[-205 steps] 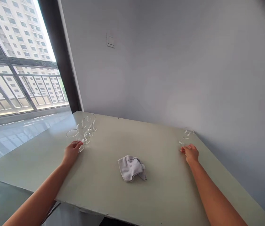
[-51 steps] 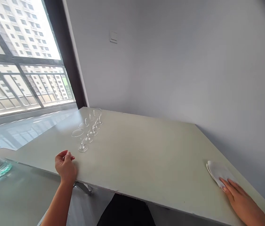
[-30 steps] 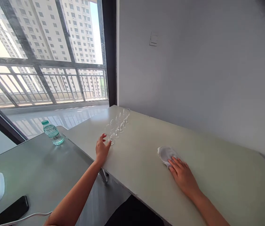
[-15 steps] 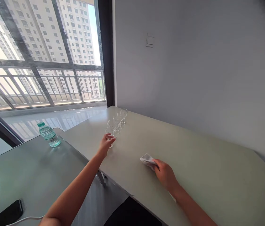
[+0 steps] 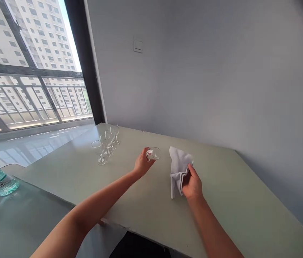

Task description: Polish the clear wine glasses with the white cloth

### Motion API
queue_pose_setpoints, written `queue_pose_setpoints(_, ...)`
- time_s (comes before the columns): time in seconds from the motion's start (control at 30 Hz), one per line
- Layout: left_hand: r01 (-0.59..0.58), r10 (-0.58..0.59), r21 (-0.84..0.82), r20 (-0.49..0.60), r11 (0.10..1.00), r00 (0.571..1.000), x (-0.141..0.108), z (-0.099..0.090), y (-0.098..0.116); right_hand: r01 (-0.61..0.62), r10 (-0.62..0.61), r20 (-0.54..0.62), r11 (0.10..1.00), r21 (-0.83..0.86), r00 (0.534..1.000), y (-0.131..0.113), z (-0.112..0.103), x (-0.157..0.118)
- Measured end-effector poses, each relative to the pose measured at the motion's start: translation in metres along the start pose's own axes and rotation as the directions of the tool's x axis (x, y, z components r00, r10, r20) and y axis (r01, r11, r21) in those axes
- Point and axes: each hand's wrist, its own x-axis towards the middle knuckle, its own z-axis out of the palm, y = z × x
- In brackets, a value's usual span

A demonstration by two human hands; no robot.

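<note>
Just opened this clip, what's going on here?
A person is handling glassware at a pale table. Their left hand holds a clear glass, and their right hand grips a light cloth, with a gap between glass and cloth. More stemmed glasses stand in a row towards the window side. A clear bottle with a greenish tint is on the neighbouring table.

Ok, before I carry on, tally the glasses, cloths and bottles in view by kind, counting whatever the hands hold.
Glasses: 5 (4 standing glasses on the table, 1 held glass in the left hand)
Cloth: 1, in the right hand
Bottle: 1, partly out of frame
Total: 7
</note>
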Motion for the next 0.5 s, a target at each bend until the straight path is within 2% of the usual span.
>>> queue_pose_setpoints(0.1, -0.051, 0.051, 0.043, 0.009, 0.998, 0.999, -0.001, 0.025, 0.007, 0.059, -0.059, -0.07, 0.998, -0.001, 0.996, -0.002, 0.005, -0.009)
queue_pose_setpoints(0.2, -0.057, 0.056, 0.069, 0.025, 0.996, 0.998, -0.011, 0.04, 0.008, 0.204, -0.214, -0.028, 0.958, -0.203, 0.976, 0.003, 0.009, -0.021)
queue_pose_setpoints(0.3, -0.074, 0.068, 0.095, 0.066, 0.993, 0.996, -0.02, 0.045, 0.007, 0.345, -0.276, 0.213, 0.819, -0.459, 0.937, 0.011, 0.015, -0.035)
queue_pose_setpoints(0.37, -0.11, 0.099, 0.109, 0.096, 0.988, 0.99, -0.024, 0.042, 0.006, 0.428, -0.227, 0.395, 0.712, -0.556, 0.89, 0.015, 0.021, -0.042)
queue_pose_setpoints(0.43, -0.15, 0.136, 0.137, 0.107, 0.979, 0.985, -0.025, 0.037, 0.003, 0.453, -0.147, 0.484, 0.65, -0.61, 0.862, 0.018, 0.025, -0.044)
queue_pose_setpoints(0.5, -0.197, 0.182, 0.188, 0.093, 0.962, 0.979, -0.024, 0.032, 0.002, 0.431, -0.081, 0.5, 0.635, -0.641, 0.862, 0.02, 0.026, -0.042)
